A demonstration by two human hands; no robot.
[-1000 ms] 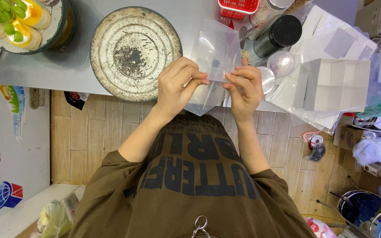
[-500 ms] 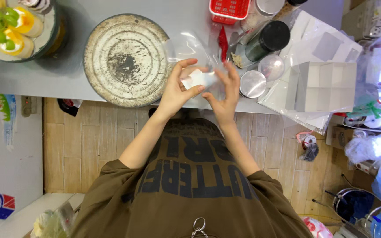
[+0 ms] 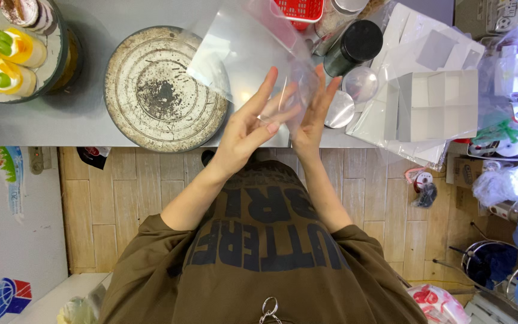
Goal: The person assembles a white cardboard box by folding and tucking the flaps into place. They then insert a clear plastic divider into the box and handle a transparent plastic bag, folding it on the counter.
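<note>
Clear thin plastic bag point(image 3: 253, 54) sits pressed between both palms, fanning out above the fingertips. Left hand point(image 3: 250, 129) and right hand point(image 3: 313, 111) flat, fingers extended. Round worn metal turntable point(image 3: 157, 90) just left.

Glossy clear plastic bag point(image 3: 253, 57); worn metal turntable point(image 3: 164, 89), wood-look floor point(image 3: 109, 198)

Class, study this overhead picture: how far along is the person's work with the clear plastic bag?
Done: little shows finished. In hand: the left hand and right hand press together around a clear plastic bag, rubbing it open above the counter. Left: the bag looks empty; the white divided box sits untouched.
</note>
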